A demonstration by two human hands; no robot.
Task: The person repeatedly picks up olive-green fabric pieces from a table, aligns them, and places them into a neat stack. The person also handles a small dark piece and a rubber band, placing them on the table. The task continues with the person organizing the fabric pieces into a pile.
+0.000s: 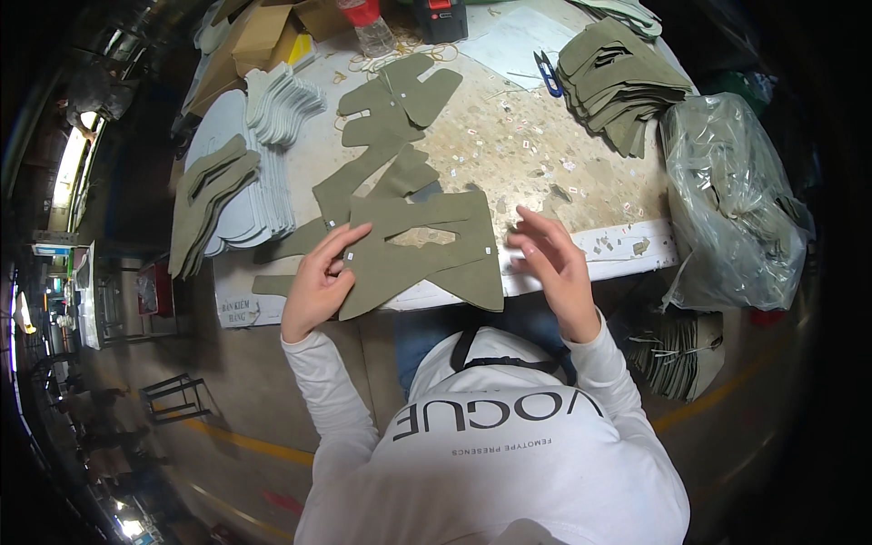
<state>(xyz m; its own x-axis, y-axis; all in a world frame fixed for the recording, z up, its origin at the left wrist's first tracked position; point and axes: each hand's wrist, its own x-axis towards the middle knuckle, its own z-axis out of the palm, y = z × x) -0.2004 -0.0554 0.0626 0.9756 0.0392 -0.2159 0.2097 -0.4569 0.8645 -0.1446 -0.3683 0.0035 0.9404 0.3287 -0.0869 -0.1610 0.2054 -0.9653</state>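
Note:
An olive-green cut fabric piece point(427, 250) lies flat at the near edge of the worktable point(545, 154). My left hand point(318, 282) presses on its left part, fingers spread over the cloth and a tiny white sticker by the fingertips. My right hand point(549, 259) hovers at the piece's right side near the table edge, fingers curled and pinched together; whether it holds a small sticker is too small to tell. More olive pieces point(391, 136) lie overlapped in a row running away from me.
A stack of olive pieces point(618, 82) sits at the far right, with blue snips point(548, 73) beside it. Stacks of pale grey and olive pieces point(227, 195) lie on the left. A clear plastic bag point(736, 209) of pieces hangs at the right. Small white scraps litter the tabletop.

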